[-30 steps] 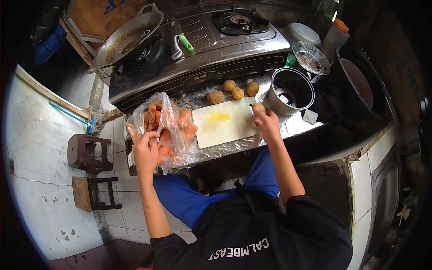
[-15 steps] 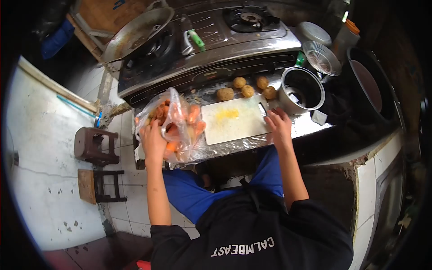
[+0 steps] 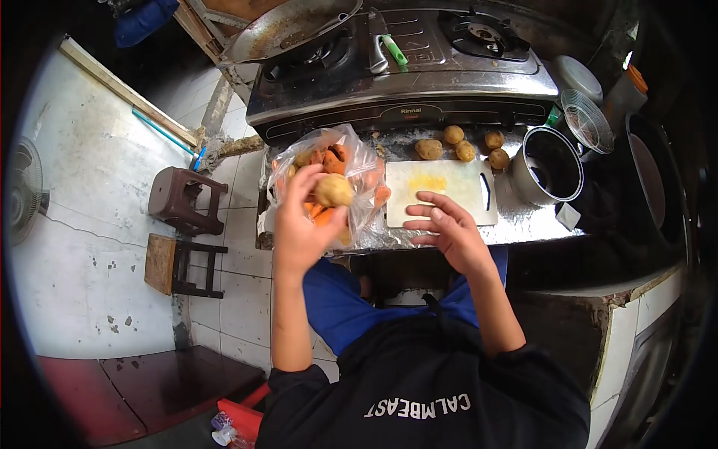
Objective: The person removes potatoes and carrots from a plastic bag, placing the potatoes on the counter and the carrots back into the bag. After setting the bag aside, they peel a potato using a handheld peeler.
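Observation:
My left hand (image 3: 301,224) grips a potato (image 3: 333,191) between thumb and fingers, raised over a clear plastic bag (image 3: 359,153). Inside the bag are carrots (image 3: 334,159) and other produce, partly covered by the hand and the plastic folds. My right hand (image 3: 451,230) is open with fingers spread and holds nothing. It hovers over the near edge of a white cutting board (image 3: 396,207), which carries a yellow smear. Several loose potatoes (image 3: 464,151) lie behind the board, against the front of the stove.
A pot (image 3: 552,196) stands right of the board, with a wire strainer (image 3: 587,120) behind it. The gas stove (image 3: 404,90) spans the back, bearing a large wok (image 3: 292,34) and a green-handled peeler or knife (image 3: 394,50). Stools (image 3: 183,202) stand on the floor to the left.
My left hand has come up out of the bag with a potato. My right hand has moved from the board's right end toward its near edge. The camera view has shifted.

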The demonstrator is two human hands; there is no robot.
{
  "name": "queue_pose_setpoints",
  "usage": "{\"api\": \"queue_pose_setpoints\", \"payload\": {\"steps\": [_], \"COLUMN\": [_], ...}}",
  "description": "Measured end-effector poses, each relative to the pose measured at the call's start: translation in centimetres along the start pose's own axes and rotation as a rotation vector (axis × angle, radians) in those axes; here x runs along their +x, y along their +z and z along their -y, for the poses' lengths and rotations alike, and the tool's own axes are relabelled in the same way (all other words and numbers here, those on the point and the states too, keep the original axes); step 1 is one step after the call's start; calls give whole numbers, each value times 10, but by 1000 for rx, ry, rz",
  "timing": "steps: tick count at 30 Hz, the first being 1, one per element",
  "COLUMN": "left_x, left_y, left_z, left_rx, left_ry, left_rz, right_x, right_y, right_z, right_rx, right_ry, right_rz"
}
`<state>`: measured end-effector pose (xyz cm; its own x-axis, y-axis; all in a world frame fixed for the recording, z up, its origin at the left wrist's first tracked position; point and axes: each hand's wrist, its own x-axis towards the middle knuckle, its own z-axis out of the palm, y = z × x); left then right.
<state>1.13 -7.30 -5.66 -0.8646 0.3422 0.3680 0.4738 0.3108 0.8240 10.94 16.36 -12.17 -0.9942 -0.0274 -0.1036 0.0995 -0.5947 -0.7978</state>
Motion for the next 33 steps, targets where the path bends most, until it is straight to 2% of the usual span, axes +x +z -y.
{"api": "queue_pose_setpoints", "payload": {"steps": [2,3,5,7,8,9,10,11,13,14,15,16,17,18,20,22,24,25,26,27,28,29,31,33], "left_x": [-16,-22,-28,-20,-13,-6,7,20,46,58,69,75,80,84,98,98,100,102,101,101,100,98,97,102], "left_y": [28,40,57,47,36,27,12,-3,-21,-19,-16,-13,-11,-10,-7,-9,-12,-12,-13,-16,-18,-18,-15,-15], "left_z": [-21,-27,-27,-22,-4,18,32,45,92,110,125,137,147,155,159,163,167,171,175,173,172,170,165,162], "left_rx": [-10,41,176,-89,-89,-58,70,197,437,424,510,602,603,681,756,776,776,763,789,794,866,936,979,1066], "left_ry": [87,146,203,161,113,-16,-67,-170,-187,-178,-75,23,24,69,132,111,69,42,132,123,165,209,235,-23], "left_rz": [135,208,219,126,30,-105,-198,-201,-87,-80,-51,-25,-24,4,26,61,76,102,76,67,135,205,148,203], "right_x": [2,2,5,4,7,11,16,24,39,50,60,80,98,122,154,170,185,186,183,182,181,179,175,169], "right_y": [27,36,28,13,-3,-17,-36,-52,-65,-68,-59,-64,-60,-66,-59,-61,-57,-50,-46,-46,-47,-49,-49,-49], "right_z": [-6,-9,-17,-8,-7,-3,2,7,15,16,23,16,16,5,-2,-10,-18,-18,-17,-17,-18,-19,-16,-13], "right_rx": [135,190,206,235,148,-6,-232,-457,-882,-1043,-1228,-1275,-1315,-1422,-1531,-1634,-1867,-1863,-1858,-1855,-1809,-1809,-1777,-1765], "right_ry": [33,48,59,121,88,39,48,54,2,-92,-153,-291,-424,-661,-601,-522,-416,-428,-435,-437,-552,-550,-550,-562], "right_rz": [182,188,130,-46,-115,-226,-285,-352,-491,-506,-477,-424,-336,-299,-273,-226,-204,-183,-194,-207,-226,-217,-216,-197]}}
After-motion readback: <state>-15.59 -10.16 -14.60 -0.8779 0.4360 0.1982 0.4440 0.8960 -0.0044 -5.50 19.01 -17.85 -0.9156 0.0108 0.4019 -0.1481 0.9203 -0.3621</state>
